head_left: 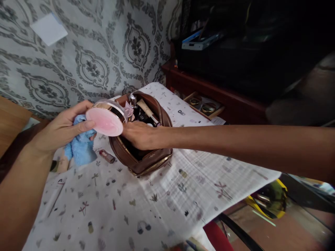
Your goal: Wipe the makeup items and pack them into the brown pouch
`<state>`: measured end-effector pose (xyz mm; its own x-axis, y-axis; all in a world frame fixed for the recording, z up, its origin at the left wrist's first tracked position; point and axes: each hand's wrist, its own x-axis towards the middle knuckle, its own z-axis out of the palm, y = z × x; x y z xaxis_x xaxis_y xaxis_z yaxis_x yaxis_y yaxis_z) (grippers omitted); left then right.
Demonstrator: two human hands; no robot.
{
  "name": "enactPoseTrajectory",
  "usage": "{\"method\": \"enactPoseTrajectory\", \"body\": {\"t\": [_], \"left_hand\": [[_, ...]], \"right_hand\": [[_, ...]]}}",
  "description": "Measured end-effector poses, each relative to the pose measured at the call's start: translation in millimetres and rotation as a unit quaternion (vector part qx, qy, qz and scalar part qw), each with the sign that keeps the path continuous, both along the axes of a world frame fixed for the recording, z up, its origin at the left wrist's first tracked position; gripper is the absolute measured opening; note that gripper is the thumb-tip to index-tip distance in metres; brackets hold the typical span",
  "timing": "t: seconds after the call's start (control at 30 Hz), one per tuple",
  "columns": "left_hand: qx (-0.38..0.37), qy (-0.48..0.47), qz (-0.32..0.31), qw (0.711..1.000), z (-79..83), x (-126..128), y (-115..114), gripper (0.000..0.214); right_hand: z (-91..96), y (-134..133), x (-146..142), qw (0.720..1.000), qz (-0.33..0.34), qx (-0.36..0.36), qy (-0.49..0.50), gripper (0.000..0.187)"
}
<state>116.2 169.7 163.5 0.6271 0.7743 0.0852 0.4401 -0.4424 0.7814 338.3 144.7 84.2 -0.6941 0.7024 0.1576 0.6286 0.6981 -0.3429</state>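
So the left hand (62, 129) is curled round a pink container (104, 122), thumb on its flat pink face and the other fingers mostly out of sight. It's also got a fluffy blue cloth (83, 150) bunched under that grip. Pinching the container near the edge probably leaves the palm free for the cloth, and most of the pink face uncovered. It's tipped on its side, with the gold band and clear part angled away.

The right hand (142, 136) is dipped into the mouth of the brown bag (154, 164), wrist crossing over the side. Its fingertips are hidden behind the container and inside the bag, so I can't tell how open it is or if it's got hold of anything. The container overlaps those fingers from here; can't say if they touch.

Bag's unzipped on the white-covered tabletop (117, 209), I'd guess for easy reaching. A beige tube (146, 108) and silver-capped bottle (133, 100) sit just beyond the right hand. A small lipstick tube (106, 156) lies just beside the bag, below the left hand.
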Motion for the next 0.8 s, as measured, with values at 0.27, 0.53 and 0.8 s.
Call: {"method": "enactPoseTrajectory", "body": {"t": [0.27,0.53,0.8], "left_hand": [[0.054,0.028,-0.005,0.998,-1.3,-2,2,0.031],[0.112,0.066,-0.015,0.991,4.0,5,-2,0.028],[0.100,0.057,0.005,0.993,3.0,-3,-2,0.031]], "right_hand": [[-5.1,-2,1,0.999,0.038,0.031,0.020,0.027],[6.3,-4,15,0.998,0.060,-0.002,0.024,0.034],[17.8,-14,33,0.998,0.042,-0.028,-0.031,0.026]]}}
